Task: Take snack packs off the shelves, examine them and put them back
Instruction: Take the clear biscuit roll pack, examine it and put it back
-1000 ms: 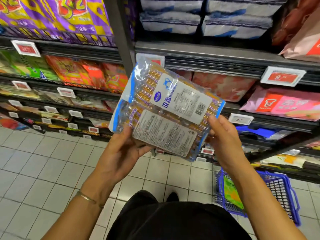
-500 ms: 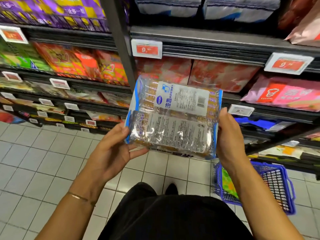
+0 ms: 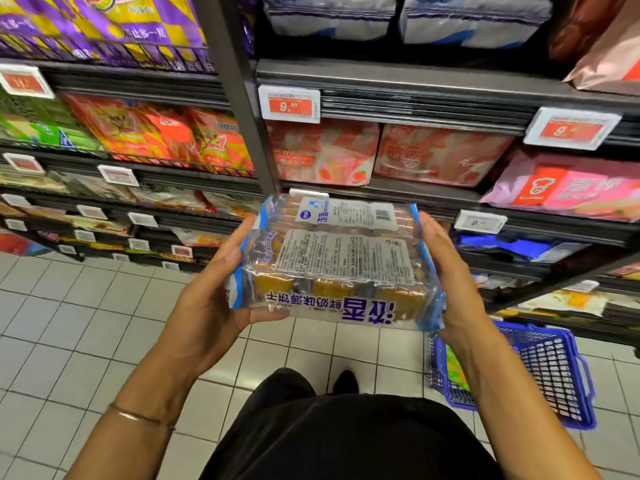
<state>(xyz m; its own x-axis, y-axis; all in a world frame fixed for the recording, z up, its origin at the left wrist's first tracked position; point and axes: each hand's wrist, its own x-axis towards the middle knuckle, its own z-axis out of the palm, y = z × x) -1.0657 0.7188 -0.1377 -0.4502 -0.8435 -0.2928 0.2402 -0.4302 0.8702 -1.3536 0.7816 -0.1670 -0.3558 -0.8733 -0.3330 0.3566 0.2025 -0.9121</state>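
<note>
A clear snack pack [image 3: 341, 261] with blue edges and golden biscuits inside is held level in front of me, its back labels facing up and its printed front edge toward me. My left hand [image 3: 211, 299] grips its left side, thumb on top. Along the pack's right side lies my right hand [image 3: 450, 282], fingers pressed flat against it. Dark shelves [image 3: 415, 81] in front carry red wafer packs [image 3: 322, 150] and pink packs [image 3: 568, 188].
A blue shopping basket [image 3: 540, 372] with a green pack inside stands on the tiled floor at the right, below the shelves. A dark shelf post [image 3: 239, 91] rises just behind the pack. Left shelves hold orange and purple bags [image 3: 156, 133]. My black clothing fills the bottom middle.
The pack has come down from an upright, tilted pose to lying nearly flat and lower, its front edge now turned toward me. Both hands kept hold of its sides.
</note>
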